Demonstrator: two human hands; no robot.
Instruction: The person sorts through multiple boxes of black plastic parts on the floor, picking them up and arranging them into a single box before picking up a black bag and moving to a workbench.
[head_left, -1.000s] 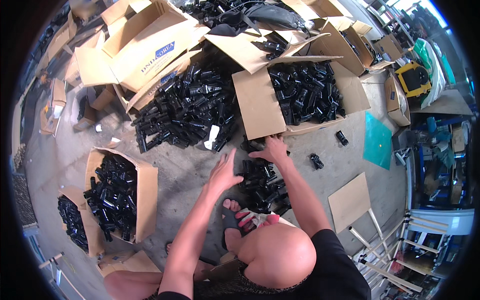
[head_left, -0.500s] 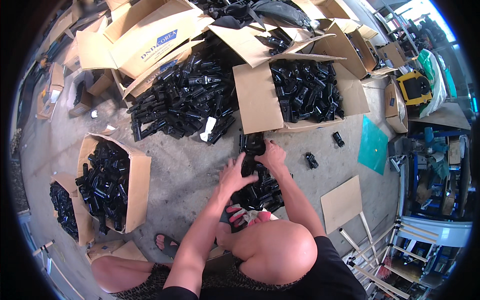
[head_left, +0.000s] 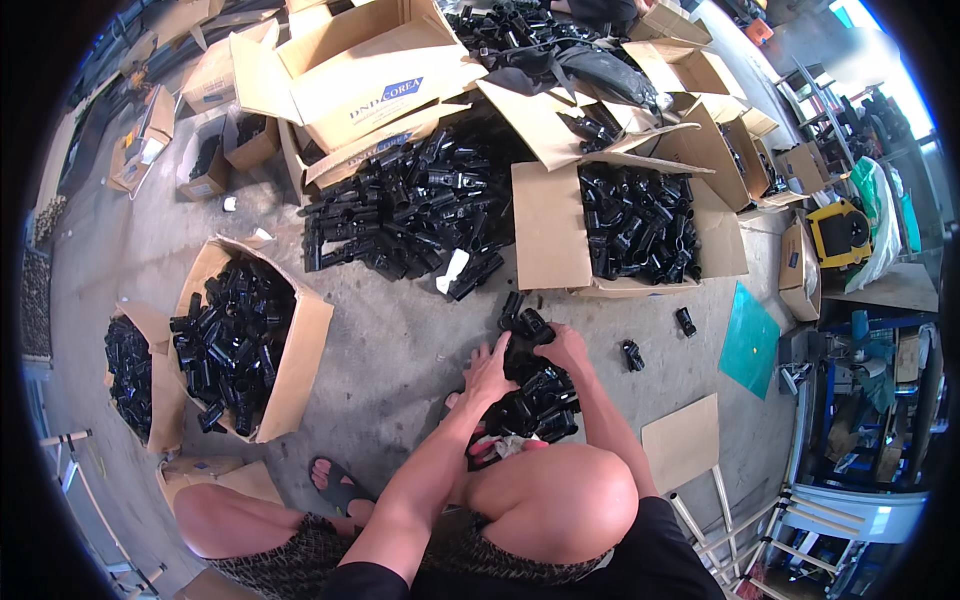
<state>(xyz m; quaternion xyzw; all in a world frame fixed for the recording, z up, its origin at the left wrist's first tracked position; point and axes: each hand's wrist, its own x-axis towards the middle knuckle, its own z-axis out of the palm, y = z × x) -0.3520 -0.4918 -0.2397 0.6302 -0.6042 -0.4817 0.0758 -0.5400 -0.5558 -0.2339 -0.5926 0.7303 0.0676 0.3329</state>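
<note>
On the concrete floor in front of me lies a small heap of black pipe joints (head_left: 532, 405). My left hand (head_left: 488, 372) rests against its left side, fingers outstretched and apart. Across from it, my right hand (head_left: 566, 350) curls its fingers and thumb on a black pipe joint (head_left: 536, 326) at the far end of the heap. Another tubular joint (head_left: 511, 308) stands tilted beside that one. Part of the heap is hidden behind my hands and raised knee. A red and grey glove (head_left: 500, 448) lies at the near end, by my knee.
Beyond the heap stands an open carton (head_left: 545, 235) full of black joints, with a large loose pile (head_left: 400, 205) to its left. Another filled carton (head_left: 290, 370) is at left. Two single joints (head_left: 632, 355) and a cardboard sheet (head_left: 682, 443) lie at right.
The whole view has shifted, so the cartons appear lower and farther right. My left hand has come in closer to the heap. The joints at its far end lie at a different angle.
</note>
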